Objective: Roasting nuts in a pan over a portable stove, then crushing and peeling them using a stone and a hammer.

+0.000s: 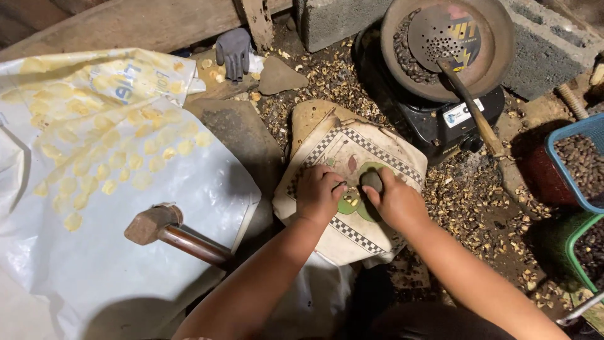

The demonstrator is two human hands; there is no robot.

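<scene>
Your right hand (395,200) closes its grip on a small dark oval nut (371,181) (hard, brittle); left hand (319,192), fisted, steadies it on the patterned ceramic tile (377,154).

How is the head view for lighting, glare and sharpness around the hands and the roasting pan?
Head view: soft, even daylight, hands sharp. The left hand and right hand cast small shadows on the patterned tile. The white plastic sheet is bright but not blown out. The roasting pan is readable; the lower edge by the forearms falls into deep shadow. Wide-angle bending is slight at the borders.
</scene>
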